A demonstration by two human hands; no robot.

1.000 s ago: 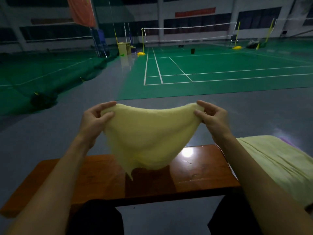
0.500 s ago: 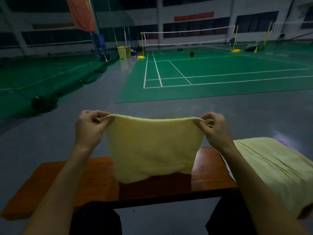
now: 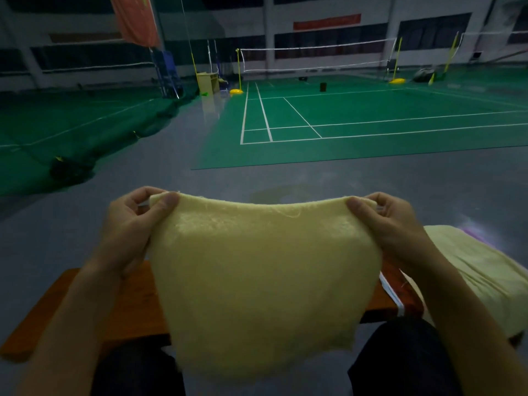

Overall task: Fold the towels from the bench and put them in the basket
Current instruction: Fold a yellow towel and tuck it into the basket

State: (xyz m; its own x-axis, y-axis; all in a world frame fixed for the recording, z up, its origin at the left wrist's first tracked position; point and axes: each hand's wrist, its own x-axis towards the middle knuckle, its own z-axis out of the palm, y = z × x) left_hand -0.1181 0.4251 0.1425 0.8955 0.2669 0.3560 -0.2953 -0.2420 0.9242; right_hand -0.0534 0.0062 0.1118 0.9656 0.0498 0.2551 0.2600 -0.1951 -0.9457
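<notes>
Head view. Fingers (image 3: pixel 168 200) of the left hand (image 3: pixel 134 227) are curled and pinch the upper corner of the yellow towel (image 3: pixel 263 275) at about 10 o'clock of the cloth; fingers (image 3: pixel 355 202) of the right hand (image 3: pixel 391 224) pinch the opposite upper corner at about 2 o'clock. Neither hand holds anything else. The top edge is stretched between the two grips with a slight sag at 12 o'clock. The cloth hangs free in front of the person, its lower edge uneven toward 6 o'clock, above the orange-brown surface (image 3: pixel 85 307) and apart from it. A second yellow towel (image 3: pixel 471 275) lies at 3 o'clock, draped over something beside the surface; whether this is the basket cannot be told. A green court (image 3: pixel 371 124) lies beyond, at 12 o'clock.

Risks, as a judgement: each grip takes only a small bite of fabric, so a quick shake could pull a corner free and drop the towel to the floor. The uneven lower edge suggests the layers are not aligned; folding now would probably give a crooked fold.
</notes>
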